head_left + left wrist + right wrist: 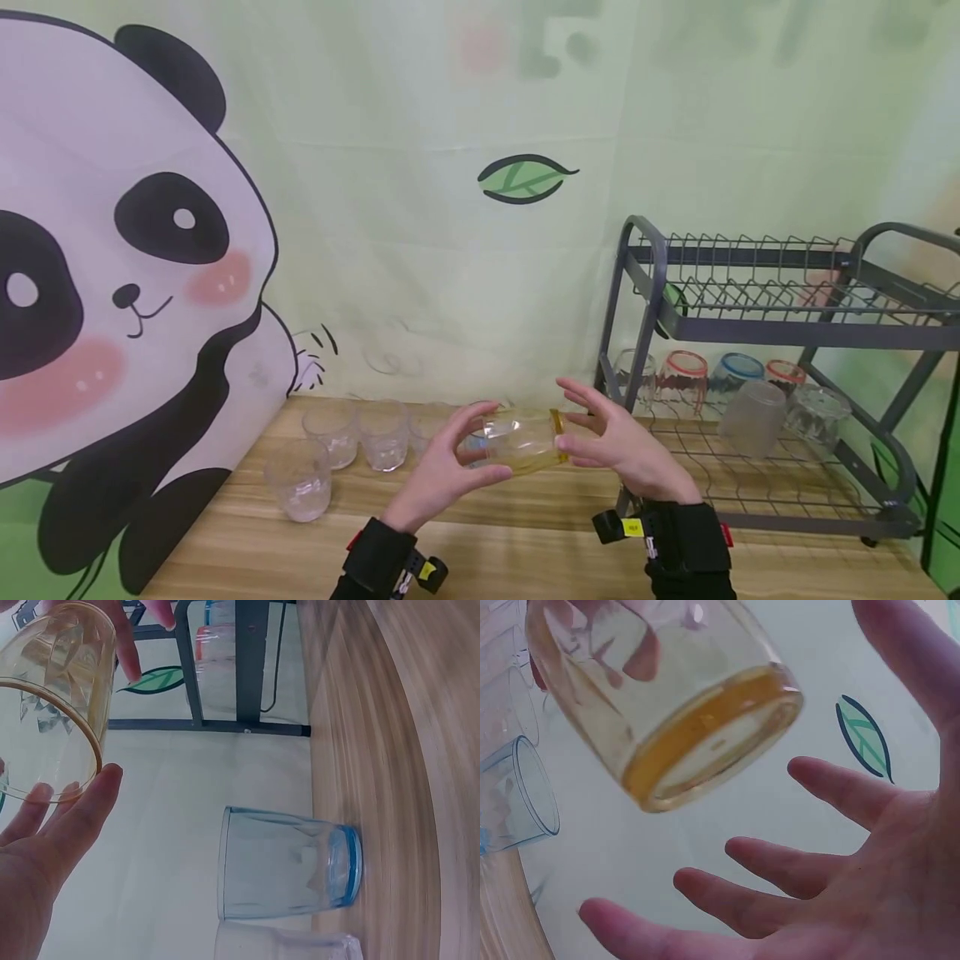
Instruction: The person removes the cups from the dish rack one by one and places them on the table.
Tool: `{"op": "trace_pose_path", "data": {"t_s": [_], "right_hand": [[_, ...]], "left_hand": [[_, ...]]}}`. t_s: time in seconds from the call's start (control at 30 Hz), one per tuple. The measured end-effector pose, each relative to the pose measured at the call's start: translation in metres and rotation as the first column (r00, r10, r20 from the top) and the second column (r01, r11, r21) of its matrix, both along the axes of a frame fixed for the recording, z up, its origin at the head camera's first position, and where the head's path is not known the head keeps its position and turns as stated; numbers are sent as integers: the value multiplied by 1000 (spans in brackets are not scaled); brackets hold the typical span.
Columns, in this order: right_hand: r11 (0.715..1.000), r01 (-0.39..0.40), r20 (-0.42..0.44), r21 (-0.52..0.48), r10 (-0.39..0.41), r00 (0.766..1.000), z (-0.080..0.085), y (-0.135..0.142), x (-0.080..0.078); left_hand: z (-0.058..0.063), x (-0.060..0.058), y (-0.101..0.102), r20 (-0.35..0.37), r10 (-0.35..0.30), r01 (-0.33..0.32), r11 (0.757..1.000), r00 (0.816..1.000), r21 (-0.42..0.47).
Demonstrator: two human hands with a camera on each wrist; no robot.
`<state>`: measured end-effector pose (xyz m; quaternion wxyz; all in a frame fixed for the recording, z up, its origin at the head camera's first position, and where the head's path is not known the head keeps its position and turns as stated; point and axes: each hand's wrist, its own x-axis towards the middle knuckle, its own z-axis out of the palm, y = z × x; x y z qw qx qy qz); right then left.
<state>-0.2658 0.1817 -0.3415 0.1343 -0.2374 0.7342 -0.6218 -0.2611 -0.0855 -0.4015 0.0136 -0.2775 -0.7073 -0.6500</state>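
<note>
A yellow-tinted glass (521, 442) lies tilted on its side in the air above the table, its thick amber base toward the right. My left hand (442, 467) grips it near the rim, thumb below and fingers above. In the left wrist view the open rim faces my left fingers (86, 806). At the base end is my right hand (630, 446), fingers spread. The right wrist view shows a gap between this hand (855, 877) and the amber base. A blue-tinted glass (289, 862) stands upright on the table behind my left hand.
Several clear glasses, one of them nearest me (300, 483), stand at the table's left. On the right is a two-tier dark metal rack (795, 333). Its lower shelf holds several upturned glasses, including a red-rimmed glass (681, 379) and a frosted glass (753, 417).
</note>
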Motion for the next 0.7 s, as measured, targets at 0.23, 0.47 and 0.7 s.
{"op": "trace_pose_path", "data": {"t_s": [0.23, 0.47, 0.7], "right_hand": [[999, -13, -67, 39, 16, 998, 2, 9, 1], [979, 38, -147, 200, -9, 989, 6, 26, 8], [944, 61, -93, 323, -33, 995, 11, 57, 15]], "left_hand": [[1, 4, -12, -1, 8, -8, 999, 1000, -38], [1, 6, -23, -21, 44, -46, 994, 999, -102], [-6, 10, -40, 3, 71, -69, 978, 997, -199]]}}
